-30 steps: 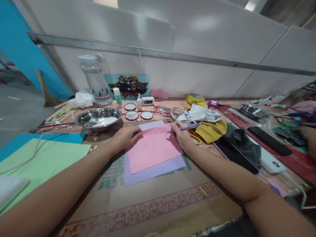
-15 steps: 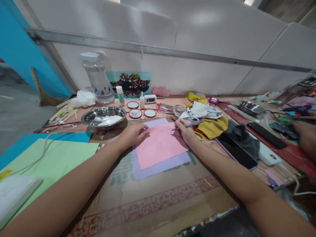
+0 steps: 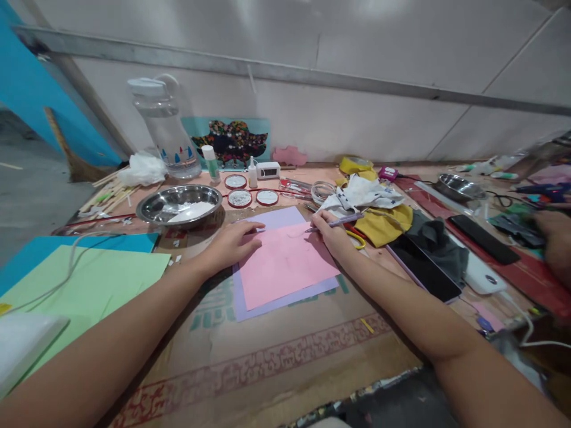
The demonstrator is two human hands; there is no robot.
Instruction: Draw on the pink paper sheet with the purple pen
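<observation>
A pink sheet of paper (image 3: 285, 267) lies on top of a lilac sheet (image 3: 267, 311), slightly turned against it, on brown cardboard. My left hand (image 3: 232, 245) rests on the left edge of the sheets, its fingers stretched out and apart. On the pink sheet's upper right, my right hand (image 3: 328, 230) grips a purple pen (image 3: 345, 220). The pen's tip touches or hovers just over the paper, beside a faint curved line; I cannot tell which. Yellow-handled scissors (image 3: 357, 239) lie right of that hand, partly hidden by cloth.
A steel bowl (image 3: 179, 205) with white pieces stands behind my left hand, near a water bottle (image 3: 167, 131). Green paper (image 3: 111, 279) lies at left. Fabric scraps (image 3: 388, 223), a phone (image 3: 422, 267) and a white device (image 3: 484, 273) lie right. Another person's hand (image 3: 555, 238) is at the far right.
The view has shifted slightly. My left hand's fingers look more spread on the paper. The pen tip has moved a little left across the pink sheet.
</observation>
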